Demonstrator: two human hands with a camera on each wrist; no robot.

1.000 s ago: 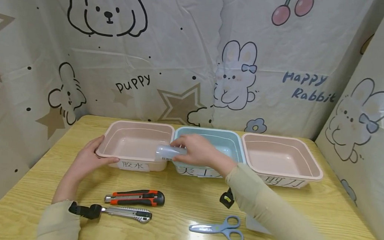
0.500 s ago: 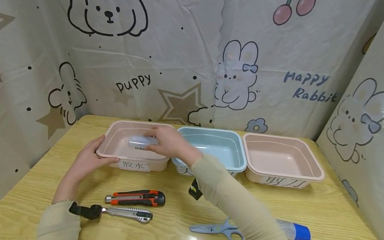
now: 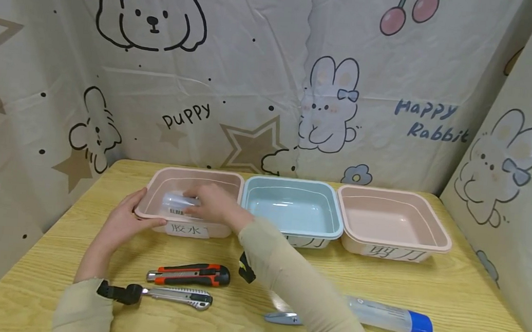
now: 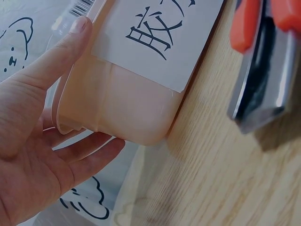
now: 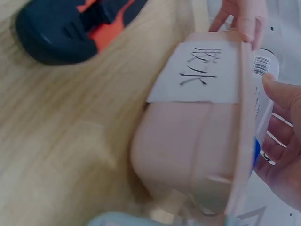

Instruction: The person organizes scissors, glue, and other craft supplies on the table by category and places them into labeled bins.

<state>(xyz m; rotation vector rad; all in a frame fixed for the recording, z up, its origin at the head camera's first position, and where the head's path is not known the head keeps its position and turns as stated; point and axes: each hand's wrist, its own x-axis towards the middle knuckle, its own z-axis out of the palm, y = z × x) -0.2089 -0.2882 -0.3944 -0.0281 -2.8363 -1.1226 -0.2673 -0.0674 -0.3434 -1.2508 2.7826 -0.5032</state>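
My right hand [image 3: 212, 203] holds a clear glue bottle [image 3: 172, 204] inside the left pink bin [image 3: 202, 173]. In the right wrist view, thumb and fingers lie around the bottle [image 5: 264, 80], whose barcode shows just above the rim and whose blue cap is partly hidden behind it. My left hand [image 3: 123, 220] grips that bin's left front corner. The left wrist view has the thumb at the rim and the fingers around the side of the bin [image 4: 131, 101]. On the bin's front is a white label [image 3: 187, 229] with black Chinese characters.
A blue bin [image 3: 291, 232] and a second pink bin [image 3: 392, 243] continue the row. In front lie a red-black utility knife [image 3: 189, 274], a silver utility knife [image 3: 178, 296], scissors [image 3: 283, 318] partly under the right sleeve, and another blue-capped glue bottle [image 3: 390, 317]. A printed curtain hangs behind.
My right hand has carried the glue bottle leftward from over the blue bin into the left pink bin, and lower. The second glue bottle has come into view from behind the sleeve. The left hand stays put.
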